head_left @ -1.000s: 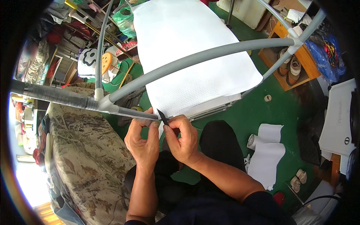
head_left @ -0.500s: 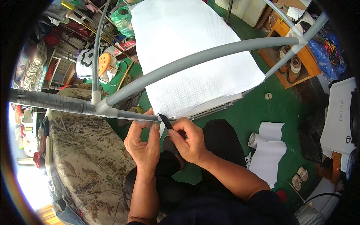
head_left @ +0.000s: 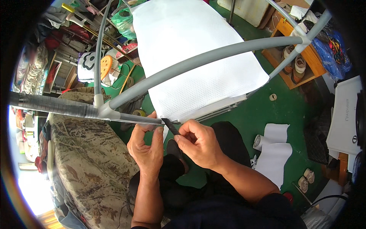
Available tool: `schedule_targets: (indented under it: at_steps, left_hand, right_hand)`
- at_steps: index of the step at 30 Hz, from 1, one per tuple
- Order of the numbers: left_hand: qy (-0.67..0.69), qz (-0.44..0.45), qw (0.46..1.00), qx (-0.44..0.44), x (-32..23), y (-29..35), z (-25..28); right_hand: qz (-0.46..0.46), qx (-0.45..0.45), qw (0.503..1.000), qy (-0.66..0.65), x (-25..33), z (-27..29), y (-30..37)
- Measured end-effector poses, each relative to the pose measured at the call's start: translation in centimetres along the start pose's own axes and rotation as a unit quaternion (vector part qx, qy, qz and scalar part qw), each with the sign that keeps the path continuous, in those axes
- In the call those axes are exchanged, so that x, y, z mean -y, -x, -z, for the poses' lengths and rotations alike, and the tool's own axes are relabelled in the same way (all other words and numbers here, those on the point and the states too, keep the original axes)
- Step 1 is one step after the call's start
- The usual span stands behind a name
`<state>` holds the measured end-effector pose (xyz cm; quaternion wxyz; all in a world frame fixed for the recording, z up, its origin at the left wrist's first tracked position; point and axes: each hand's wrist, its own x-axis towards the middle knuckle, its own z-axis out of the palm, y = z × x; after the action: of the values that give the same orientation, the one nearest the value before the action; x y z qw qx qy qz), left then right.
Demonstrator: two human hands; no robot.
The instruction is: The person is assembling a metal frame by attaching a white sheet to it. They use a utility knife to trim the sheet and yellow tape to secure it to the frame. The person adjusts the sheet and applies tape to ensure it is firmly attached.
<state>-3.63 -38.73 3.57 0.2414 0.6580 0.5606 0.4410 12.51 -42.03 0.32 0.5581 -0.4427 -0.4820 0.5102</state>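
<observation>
As right fingers point(head_left: 192, 126) pinch black strip point(head_left: 170, 126), lettering point(head_left: 347, 102) marks panel point(head_left: 341, 128).

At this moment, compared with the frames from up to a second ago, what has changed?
The right hand has moved rightward, away from the left hand, bringing the near end of the black strip with it. The strip's far end has dropped toward the grey tube. No new grasp or release shows. The left hand stays at the tube; the white sheet looks unchanged.
</observation>
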Motion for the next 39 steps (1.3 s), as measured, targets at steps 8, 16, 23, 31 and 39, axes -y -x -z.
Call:
schedule_targets:
  at_steps: [8, 16, 23, 31, 39]
  left_hand:
    - [0.004, 0.001, 1.000, 0.003, 0.1, 0.1, 0.2]
    - [0.020, -0.008, 1.000, 0.004, 0.1, -0.1, 0.0]
    - [-0.036, -0.024, 0.998, -0.039, 0.0, -0.5, -1.3]
    - [-0.023, -0.011, 0.999, -0.045, 0.4, 0.2, -1.9]
    - [-0.045, -0.330, 0.930, 0.155, -2.1, 4.2, -2.1]
  right_hand:
    - [-0.058, 0.034, 0.998, -0.015, 0.7, 1.2, 0.0]
    - [0.033, 0.039, 0.997, 0.057, 0.7, 2.2, -0.4]
    - [0.022, 0.018, 0.995, 0.100, 0.0, 3.9, 2.0]
    - [0.125, -0.179, 0.954, 0.204, 0.9, 9.7, 3.9]
    - [0.251, -0.307, 0.827, 0.398, 3.3, 15.0, 2.7]
